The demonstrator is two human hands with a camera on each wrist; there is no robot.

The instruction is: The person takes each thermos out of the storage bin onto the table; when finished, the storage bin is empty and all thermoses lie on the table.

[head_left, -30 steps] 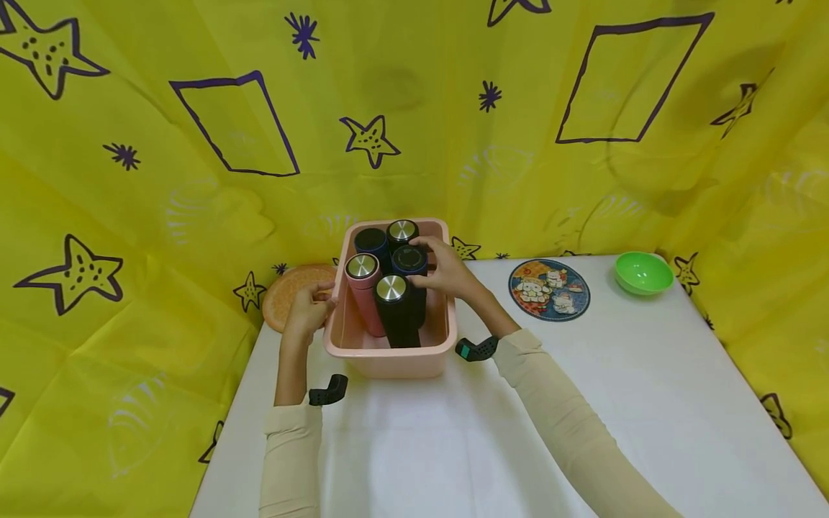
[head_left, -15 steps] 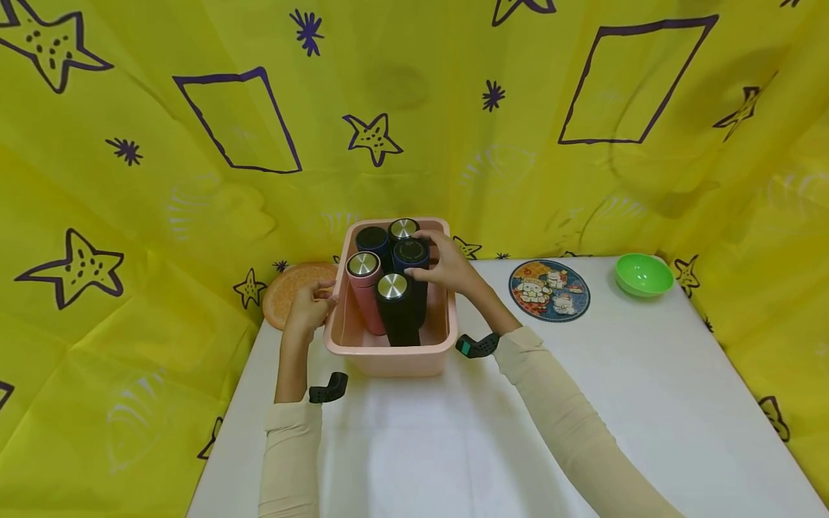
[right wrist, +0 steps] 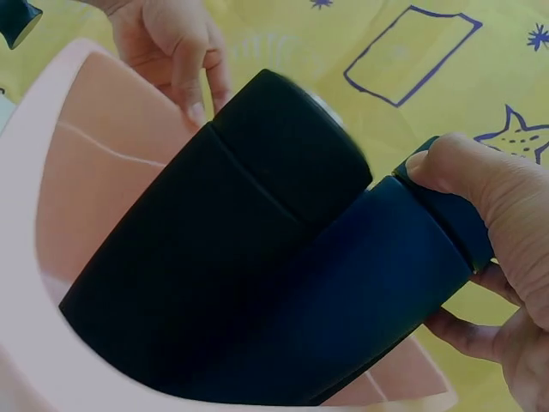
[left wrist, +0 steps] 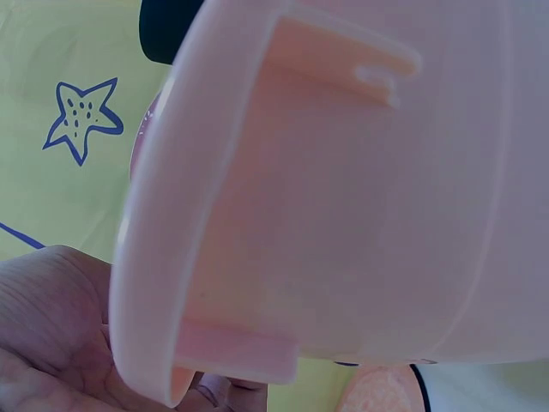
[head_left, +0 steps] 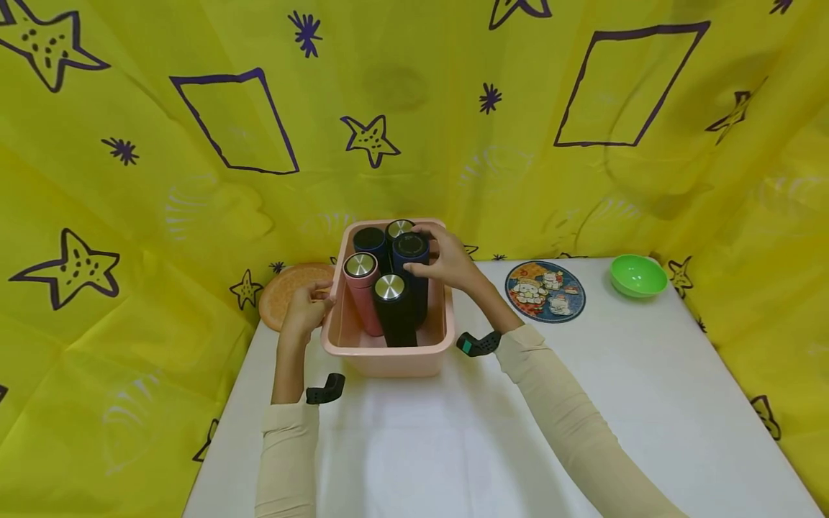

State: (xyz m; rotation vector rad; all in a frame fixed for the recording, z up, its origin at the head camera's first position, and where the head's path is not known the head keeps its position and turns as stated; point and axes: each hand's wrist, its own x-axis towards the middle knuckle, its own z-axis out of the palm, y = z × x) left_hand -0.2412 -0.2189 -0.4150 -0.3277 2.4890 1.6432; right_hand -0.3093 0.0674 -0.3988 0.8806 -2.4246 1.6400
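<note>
A pink plastic tub (head_left: 382, 352) holds several upright insulated bottles. My right hand (head_left: 448, 260) grips a dark blue bottle (head_left: 417, 280) near its cap, thumb on the near side; in the right wrist view the fingers (right wrist: 467, 330) curl round behind it. Beside it stand a black bottle with a silver-topped lid (head_left: 396, 316), a pink bottle (head_left: 366, 306) and a dark blue-black bottle (head_left: 370, 239). Another silver-topped bottle (head_left: 400, 228) stands at the back, partly hidden. My left hand (head_left: 307, 308) holds the tub's left rim (left wrist: 154, 249).
An orange round mat (head_left: 278, 298) lies behind my left hand, against the yellow patterned curtain (head_left: 194, 216). To the right on the white table (head_left: 622, 374) are a round cartoon mat (head_left: 545, 291) and a green bowl (head_left: 638, 276).
The dark blue bottle has risen a little in my right hand, its cap now higher than before. My left hand stays at the tub's rim.
</note>
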